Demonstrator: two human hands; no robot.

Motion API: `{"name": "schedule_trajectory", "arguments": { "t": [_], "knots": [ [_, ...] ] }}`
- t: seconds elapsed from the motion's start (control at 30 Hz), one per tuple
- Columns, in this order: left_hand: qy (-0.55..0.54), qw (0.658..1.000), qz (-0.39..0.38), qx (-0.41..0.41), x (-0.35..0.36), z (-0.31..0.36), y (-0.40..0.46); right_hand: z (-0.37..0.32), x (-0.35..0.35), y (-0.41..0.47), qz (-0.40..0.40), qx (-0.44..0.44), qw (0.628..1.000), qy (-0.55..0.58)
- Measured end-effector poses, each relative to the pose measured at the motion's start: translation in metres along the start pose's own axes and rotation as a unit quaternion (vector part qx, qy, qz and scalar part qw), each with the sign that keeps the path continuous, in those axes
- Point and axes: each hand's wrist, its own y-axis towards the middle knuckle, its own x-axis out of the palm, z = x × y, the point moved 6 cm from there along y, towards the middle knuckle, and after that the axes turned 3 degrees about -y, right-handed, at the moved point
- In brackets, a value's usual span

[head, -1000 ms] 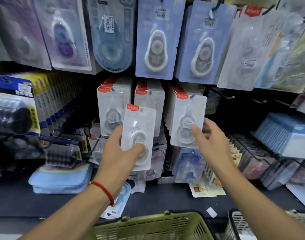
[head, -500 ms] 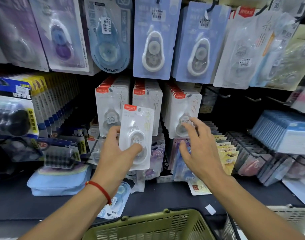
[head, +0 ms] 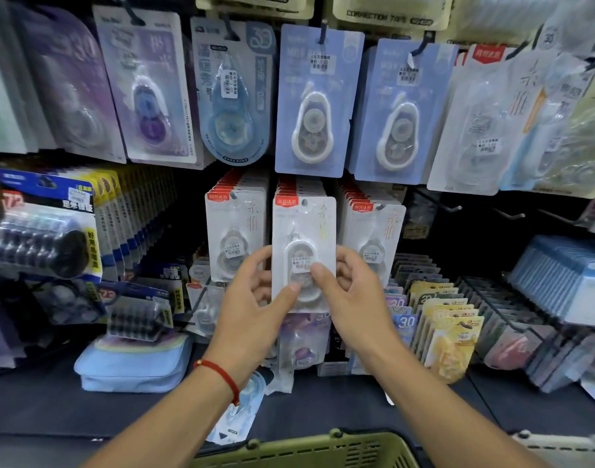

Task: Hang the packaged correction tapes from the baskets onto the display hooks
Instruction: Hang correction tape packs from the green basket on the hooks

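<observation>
My left hand (head: pixel 252 309) and right hand (head: pixel 351 298) both pinch the white correction tape pack (head: pixel 303 251), thumbs on its blister, fingers behind. I hold it upright in front of the middle row of matching packs (head: pixel 291 189), between the left row (head: pixel 235 238) and the right row (head: pixel 373 238). The hang hole near its red top tab looks level with the hook, but the hook tip is hidden behind the card. If I push blind, the hole may miss and the card bend, or neighbouring packs get knocked loose. The green basket (head: pixel 309 449) waits below.
</observation>
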Motion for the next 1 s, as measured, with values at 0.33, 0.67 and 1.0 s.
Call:
{"name": "schedule_trajectory", "arguments": {
  "t": [0.33,0.67,1.0],
  "knots": [
    [0.097,0.995,0.014,0.027,-0.012,-0.004,0.011,0.004,0.005,0.01,0.046,-0.036,0.992,-0.11],
    [0.234,0.968,-0.095,0.008,-0.017,-0.032,0.018,0.023,0.03,-0.006,-0.088,-0.203,0.817,-0.533],
    [0.416,0.892,-0.174,0.013,-0.043,-0.055,-0.031,0.098,-0.033,-0.066,-0.199,-0.145,0.821,-0.514]
  ]
}}
